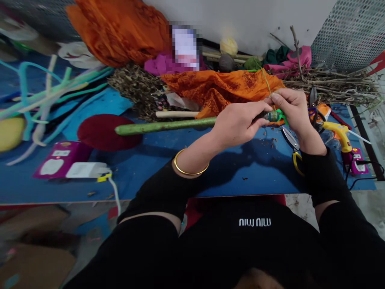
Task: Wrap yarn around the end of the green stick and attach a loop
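Observation:
My left hand (237, 122) is closed around a green stick (168, 126), near its right end. The stick lies level above the table, its free end pointing left over a dark red round pad (102, 130). Green yarn is wound about the right end, beside a bright green piece (282, 116). My right hand (291, 106) pinches a strand of green yarn (266, 80) at that end. The strand runs up towards a green yarn ball (252, 63) at the back. An orange patterned cloth (222, 88) lies behind my hands.
Scissors (290, 138) and a yellow glue gun (338, 132) lie near my right forearm. Twigs (337, 84) and dried plants (135, 90) line the back. Purple power sockets (67, 158) and pipe cleaners (45, 92) are at the left. The blue table's front edge (228, 194) runs before my body.

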A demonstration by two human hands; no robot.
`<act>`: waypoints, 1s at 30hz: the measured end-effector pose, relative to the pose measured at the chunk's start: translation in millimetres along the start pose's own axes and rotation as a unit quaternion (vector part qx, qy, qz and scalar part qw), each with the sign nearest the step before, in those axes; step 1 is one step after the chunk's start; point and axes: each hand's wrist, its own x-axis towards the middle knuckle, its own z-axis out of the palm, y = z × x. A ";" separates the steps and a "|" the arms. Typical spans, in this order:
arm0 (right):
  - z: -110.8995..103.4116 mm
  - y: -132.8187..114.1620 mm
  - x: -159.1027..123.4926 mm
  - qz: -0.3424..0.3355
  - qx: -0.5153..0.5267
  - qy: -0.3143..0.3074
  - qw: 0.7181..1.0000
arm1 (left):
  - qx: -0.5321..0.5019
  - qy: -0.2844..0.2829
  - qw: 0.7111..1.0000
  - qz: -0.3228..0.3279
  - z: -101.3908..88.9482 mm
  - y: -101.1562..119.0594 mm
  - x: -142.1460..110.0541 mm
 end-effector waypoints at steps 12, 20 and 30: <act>5.2 27.1 -0.6 0.225 0.248 -0.066 0.940 | 0.014 0.068 0.998 -0.005 -3.6 1.9 -2.9; 6.6 14.3 -3.9 0.124 0.079 -0.210 0.967 | 0.043 0.094 0.994 -0.030 -19.8 3.8 -1.1; 7.6 -68.0 -26.8 -0.154 -0.226 -0.059 0.960 | 0.050 0.107 0.992 -0.051 -10.0 -23.9 6.5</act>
